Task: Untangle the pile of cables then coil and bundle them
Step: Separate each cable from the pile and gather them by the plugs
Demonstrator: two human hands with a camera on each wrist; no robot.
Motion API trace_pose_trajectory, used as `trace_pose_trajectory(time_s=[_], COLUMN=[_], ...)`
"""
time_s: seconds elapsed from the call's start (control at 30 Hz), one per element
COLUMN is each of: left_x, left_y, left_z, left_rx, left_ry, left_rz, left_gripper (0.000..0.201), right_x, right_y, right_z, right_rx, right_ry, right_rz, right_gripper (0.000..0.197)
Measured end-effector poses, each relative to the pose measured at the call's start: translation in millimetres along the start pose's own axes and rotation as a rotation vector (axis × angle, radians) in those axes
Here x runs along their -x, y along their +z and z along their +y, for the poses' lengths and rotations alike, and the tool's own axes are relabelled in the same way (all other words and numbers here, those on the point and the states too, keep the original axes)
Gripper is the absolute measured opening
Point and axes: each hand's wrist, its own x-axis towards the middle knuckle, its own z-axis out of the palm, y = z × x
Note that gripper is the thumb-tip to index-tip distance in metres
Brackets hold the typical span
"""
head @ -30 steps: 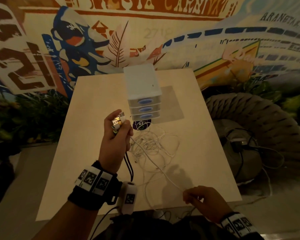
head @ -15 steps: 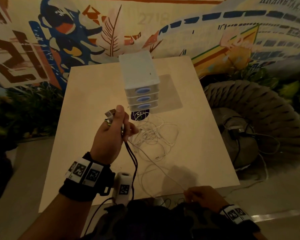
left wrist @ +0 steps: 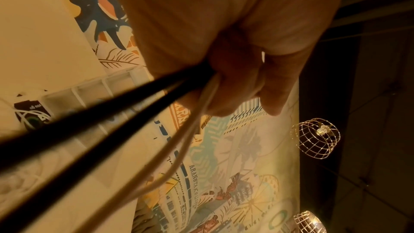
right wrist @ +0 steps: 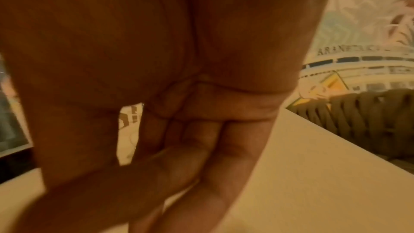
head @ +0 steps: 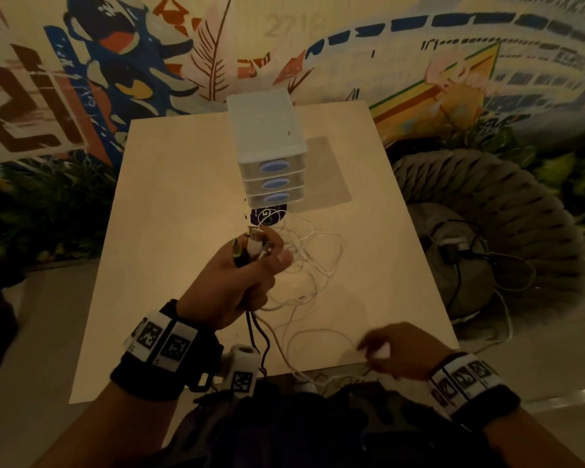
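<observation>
My left hand (head: 250,261) is raised over the table (head: 169,231) and grips a bunch of cable ends, with several plugs (head: 255,244) sticking out of the fist. Two black cables (head: 259,332) and white cables hang below it; the left wrist view shows the black cables (left wrist: 112,121) and white cables (left wrist: 190,130) leaving my left hand (left wrist: 235,81). A loose tangle of white cable (head: 311,261) lies on the table. Near the front edge my right hand (head: 385,349) pinches a small white piece, seemingly a cable end. My right hand (right wrist: 179,166) has thumb against fingers there.
A white three-drawer unit (head: 271,157) stands mid-table with a dark round sticker (head: 267,214) in front of it. A woven chair (head: 487,204) on the right holds dark cables (head: 463,258). A mural wall is behind. Wire lamps (left wrist: 315,137) hang overhead.
The white cable that ran taut between my hands now lies slack in a loop. My right hand has moved forward from the edge onto the table. My left fist has tipped forward.
</observation>
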Motion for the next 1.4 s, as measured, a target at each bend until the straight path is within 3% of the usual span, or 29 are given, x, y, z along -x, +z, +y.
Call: trace_pose_trajectory(time_s=[0.1,0.17,0.23,0.33,0.37,0.4,0.57,0.67,0.83,0.97,1.03,1.1,1.23,1.3,1.4], left_x=[1.4,-0.6,-4.0,-8.2,-9.0,-9.6,-7.9,-6.5,-0.5,2.8,1.8,-0.4,0.1,0.8,-0.5], left_y=[5.1,12.4,21.8,28.9,28.0,25.2,6.1,5.7,-8.2,-16.9,-13.2,-8.4,-1.9,1.8,7.8], left_z=[1.2,-0.4,0.0,5.6,7.9,10.3,15.3,15.5,36.7,49.1,44.8,38.5,27.1,22.2,10.9], left_rx=[0.018,0.011,-0.027,-0.123,-0.180,-0.213,-0.101,-0.195,-0.101,-0.014,-0.022,-0.040,-0.043,-0.005,0.042], left_ry=[-0.006,0.043,0.106,0.205,0.234,0.244,0.146,0.221,0.335,0.360,0.313,0.248,0.144,0.126,0.102], left_rz=[-0.100,-0.157,-0.122,-0.007,0.038,0.082,0.173,0.166,0.315,0.334,0.317,0.308,0.294,0.262,0.209], left_gripper=[0.022,0.026,0.027,0.033,0.036,0.038,0.032,0.007,0.023,0.023,0.021,0.021,0.021,0.029,0.030], right_x=[9.0,13.5,5.8,-19.4,-27.7,-33.9,-54.4,-64.6,-67.5,-55.1,-49.6,-47.4,-23.8,-9.6,7.9], right_y=[-28.5,-46.7,-53.1,-44.2,-39.7,-36.2,-12.7,12.6,53.5,73.8,79.7,86.0,57.2,33.4,-11.8], right_z=[-50.0,-95.6,-134.7,-170.3,-174.7,-175.4,-148.5,-123.7,-61.1,-7.8,15.1,39.2,39.7,35.6,3.4], right_rx=[-0.198,-0.323,-0.359,-0.428,-0.458,-0.483,-0.622,-0.727,-0.430,-0.418,-0.366,-0.280,-0.281,-0.422,-0.481], right_ry=[-0.257,-0.463,-0.544,-0.521,-0.497,-0.484,-0.418,-0.331,-0.081,0.089,0.123,0.119,0.029,-0.029,-0.196], right_rz=[0.234,0.217,0.080,-0.076,-0.061,-0.037,-0.129,-0.141,-0.091,-0.035,0.000,-0.037,-0.155,-0.141,0.027], right_gripper=[0.078,0.098,0.086,0.013,0.009,0.021,0.044,0.045,0.052,0.055,0.076,0.093,0.037,0.057,0.075])
